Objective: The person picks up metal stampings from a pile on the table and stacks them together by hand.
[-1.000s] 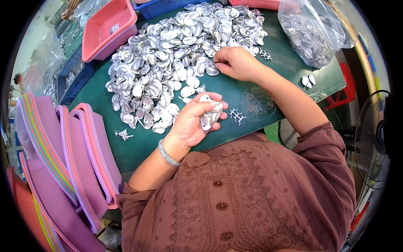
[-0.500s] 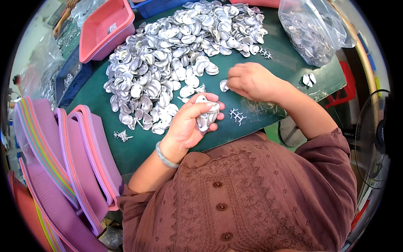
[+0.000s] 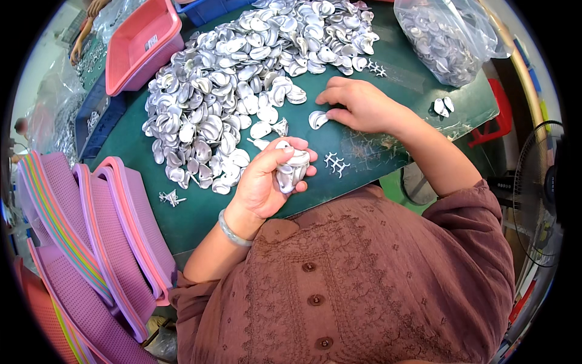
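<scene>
Several silver pieces point(image 3: 292, 174) are gripped in the left hand point(image 3: 257, 187). One loose piece point(image 3: 317, 120) lies on the table point(image 3: 418, 100) at the thumb of the right hand point(image 3: 364, 108), its fingers parted. Much appears left: a large heap point(image 3: 209, 88) lies beyond.

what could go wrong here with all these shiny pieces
The silver pieces bunched in the left hand could slip, since they overlap loosely rather than sitting flush. The small branched piece lies near the front edge of the green table, so a stray forearm might knock it off. The heaped pile may slide if disturbed.
</scene>
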The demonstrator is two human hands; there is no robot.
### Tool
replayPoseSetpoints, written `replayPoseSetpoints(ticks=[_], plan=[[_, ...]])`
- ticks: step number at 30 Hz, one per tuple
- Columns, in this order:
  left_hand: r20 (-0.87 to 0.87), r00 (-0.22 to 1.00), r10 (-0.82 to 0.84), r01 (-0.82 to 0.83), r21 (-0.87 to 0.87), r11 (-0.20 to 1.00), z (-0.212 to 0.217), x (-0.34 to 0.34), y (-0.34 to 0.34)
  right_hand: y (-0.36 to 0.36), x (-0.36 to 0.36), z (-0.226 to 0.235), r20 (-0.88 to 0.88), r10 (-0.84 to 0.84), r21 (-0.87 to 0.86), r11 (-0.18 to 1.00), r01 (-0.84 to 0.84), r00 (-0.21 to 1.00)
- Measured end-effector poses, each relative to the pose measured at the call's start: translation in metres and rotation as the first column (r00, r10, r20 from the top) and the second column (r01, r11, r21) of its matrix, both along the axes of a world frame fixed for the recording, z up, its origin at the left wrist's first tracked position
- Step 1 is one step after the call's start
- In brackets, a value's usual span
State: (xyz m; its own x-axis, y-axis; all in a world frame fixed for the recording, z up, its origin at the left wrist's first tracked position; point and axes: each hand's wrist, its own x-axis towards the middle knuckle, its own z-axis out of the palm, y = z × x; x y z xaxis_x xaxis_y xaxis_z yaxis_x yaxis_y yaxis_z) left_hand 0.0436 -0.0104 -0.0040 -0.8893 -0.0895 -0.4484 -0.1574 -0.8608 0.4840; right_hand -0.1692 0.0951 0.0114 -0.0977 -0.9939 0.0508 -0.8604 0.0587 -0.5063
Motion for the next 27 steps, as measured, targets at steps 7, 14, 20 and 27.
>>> replayPoseSetpoints(ticks=[7, 14, 20, 27], plan=[[-0.006, 1.000, -0.011, 0.011, -0.001, 1.000, -0.001, -0.001, 0.002, -0.003, 0.002, -0.003, 0.072, 0.044, -0.007, 0.999, -0.043, 0.996], [0.011, 1.000, 0.000, 0.000, 0.011, 1.000, -0.001, -0.002, 0.004, 0.002, 0.014, 0.002, -0.035, 0.156, -0.289, 0.944, -0.159, 0.987], [-0.022, 1.000, 0.018, -0.018, 0.033, 0.999, 0.003, -0.008, 0.007, 0.010, 0.050, 0.021, -0.472, 0.230, -0.459, 0.760, -0.460, 0.851], [-0.025, 1.000, 0.009, -0.008, 0.039, 0.999, 0.001, -0.008, 0.007, 0.014, 0.057, 0.017, -0.317, 0.283, -0.490, 0.768, -0.412, 0.905]])
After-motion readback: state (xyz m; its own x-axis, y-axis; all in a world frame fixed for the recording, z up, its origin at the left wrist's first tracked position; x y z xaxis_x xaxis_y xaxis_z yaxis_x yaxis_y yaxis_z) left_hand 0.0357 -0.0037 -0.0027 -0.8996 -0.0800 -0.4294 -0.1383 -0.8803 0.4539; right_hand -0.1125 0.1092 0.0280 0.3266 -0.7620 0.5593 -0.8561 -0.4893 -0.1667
